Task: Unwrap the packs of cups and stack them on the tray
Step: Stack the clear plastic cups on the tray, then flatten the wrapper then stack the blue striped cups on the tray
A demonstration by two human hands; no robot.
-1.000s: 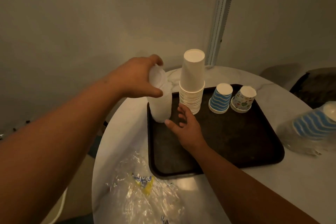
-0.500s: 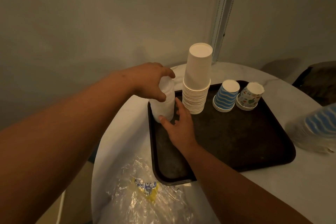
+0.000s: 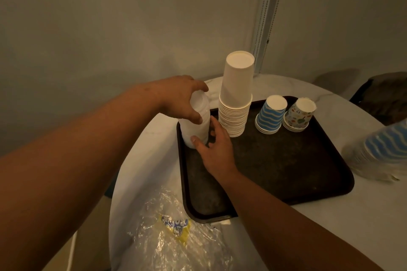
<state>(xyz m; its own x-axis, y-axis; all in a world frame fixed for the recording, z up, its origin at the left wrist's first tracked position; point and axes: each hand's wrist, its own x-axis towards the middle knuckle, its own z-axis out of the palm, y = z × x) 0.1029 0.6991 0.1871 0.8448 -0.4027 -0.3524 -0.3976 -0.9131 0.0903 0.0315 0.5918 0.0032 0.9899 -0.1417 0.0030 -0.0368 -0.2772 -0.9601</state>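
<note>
The left hand (image 3: 180, 97) is closed around the top of a stack of translucent white plastic cups (image 3: 196, 123), with the thumb at the front and the other fingers (image 3: 201, 88) curled over the far side. This stack stands upside down in the far left corner of the dark tray (image 3: 286, 165), which lies on the white counter (image 3: 330, 226). The right hand (image 3: 217, 149) is at the bottom of the same stack; its thumb touches the base at the front and its fingers (image 3: 214, 122) are spread loosely along the right side, steadying the stack but not closed around it.

Just beside the plastic cups, to the right, stands a tall stack of plain white paper cups (image 3: 235, 103), also upside down. Further right on the tray there is a short stack of blue striped cups (image 3: 271, 114), and touching it a short stack of cups with a colourful print (image 3: 298, 114) (this one is a little tilted).

On the counter near the right edge of the view lies a pack of blue striped cups (image 3: 383, 149), blurred, and it seems to be wrapped in clear plastic. In front of the tray, near the person, an empty clear wrapper (image 3: 176, 237) with a yellow and blue label lies crumpled on the counter.
</note>
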